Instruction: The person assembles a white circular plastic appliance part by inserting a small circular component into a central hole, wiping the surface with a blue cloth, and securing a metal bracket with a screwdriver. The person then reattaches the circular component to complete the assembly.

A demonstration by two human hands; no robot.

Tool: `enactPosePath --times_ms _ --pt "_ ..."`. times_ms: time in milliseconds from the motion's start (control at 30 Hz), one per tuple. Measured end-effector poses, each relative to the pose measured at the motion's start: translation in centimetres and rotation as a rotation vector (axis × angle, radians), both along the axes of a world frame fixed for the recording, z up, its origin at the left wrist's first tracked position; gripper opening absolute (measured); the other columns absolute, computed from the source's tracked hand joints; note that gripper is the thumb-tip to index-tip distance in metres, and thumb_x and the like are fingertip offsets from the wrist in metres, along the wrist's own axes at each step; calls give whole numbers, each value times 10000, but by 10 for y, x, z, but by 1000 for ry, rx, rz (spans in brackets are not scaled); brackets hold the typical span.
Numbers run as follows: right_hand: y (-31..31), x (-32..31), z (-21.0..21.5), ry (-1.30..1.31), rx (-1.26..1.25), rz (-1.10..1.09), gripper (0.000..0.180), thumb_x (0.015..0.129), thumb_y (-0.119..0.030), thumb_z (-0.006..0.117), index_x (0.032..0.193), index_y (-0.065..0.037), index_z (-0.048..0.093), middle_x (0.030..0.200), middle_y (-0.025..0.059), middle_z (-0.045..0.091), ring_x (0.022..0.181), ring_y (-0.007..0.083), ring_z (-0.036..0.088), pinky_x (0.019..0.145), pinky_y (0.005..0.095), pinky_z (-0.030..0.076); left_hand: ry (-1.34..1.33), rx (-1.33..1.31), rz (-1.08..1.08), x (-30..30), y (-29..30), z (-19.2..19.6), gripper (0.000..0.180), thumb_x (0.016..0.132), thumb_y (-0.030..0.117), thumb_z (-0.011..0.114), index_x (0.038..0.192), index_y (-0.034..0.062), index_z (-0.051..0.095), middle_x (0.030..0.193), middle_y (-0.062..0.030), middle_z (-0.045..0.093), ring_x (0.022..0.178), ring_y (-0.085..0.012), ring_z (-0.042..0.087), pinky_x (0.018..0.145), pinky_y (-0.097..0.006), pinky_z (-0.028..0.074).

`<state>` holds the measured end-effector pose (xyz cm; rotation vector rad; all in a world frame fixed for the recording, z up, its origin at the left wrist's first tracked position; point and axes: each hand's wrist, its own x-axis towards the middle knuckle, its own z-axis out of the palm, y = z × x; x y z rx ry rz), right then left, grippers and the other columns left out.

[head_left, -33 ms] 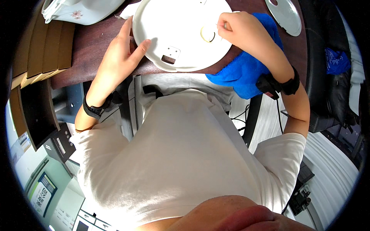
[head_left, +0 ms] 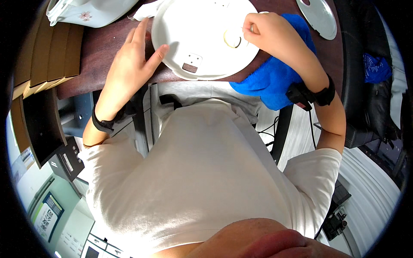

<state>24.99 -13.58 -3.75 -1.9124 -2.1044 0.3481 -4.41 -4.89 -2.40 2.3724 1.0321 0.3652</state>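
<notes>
A round white plastic cover (head_left: 215, 53) lies on the dark red-brown table, with a rectangular slot near its front edge and a round hole on its right side. At its left rim my left hand (head_left: 133, 62) is open, fingers spread and thumb tip over the rim. My right hand (head_left: 266, 32) is closed in a pinch above the cover's right edge, beside the round hole. Whatever those fingertips pinch is too small to make out. Beneath my right forearm a blue cloth (head_left: 271, 81) hangs over the table edge.
A white appliance part with a flower print (head_left: 92, 13) stands at the far left, near upright cardboard dividers (head_left: 51, 51). A smaller grey-white oval lid (head_left: 320, 19) lies at the far right. White crumpled material (head_left: 146, 11) sits behind my left fingers.
The round cover has shifted slightly to the right. My left fingers have come a little away from its rim. My right hand looks the same.
</notes>
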Motion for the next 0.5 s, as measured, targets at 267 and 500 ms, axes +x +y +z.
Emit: enactPosePath --times_ms 267,500 --pt "-5 11 -2 139 58 60 138 855 -159 649 938 -64 593 626 59 540 544 168 527 497 304 391 80 306 -608 35 -14 26 438 873 185 613 1286 60 541 1306 -158 503 1252 -345 455 1012 -436 397" --pt "-13 17 9 92 111 51 117 831 -163 631 906 -89 581 755 89 588 734 235 632 597 362 474 153 395 -800 64 -9 5 461 928 365 503 1340 157 513 1465 -121 380 1367 -334 334 1079 -543 311"
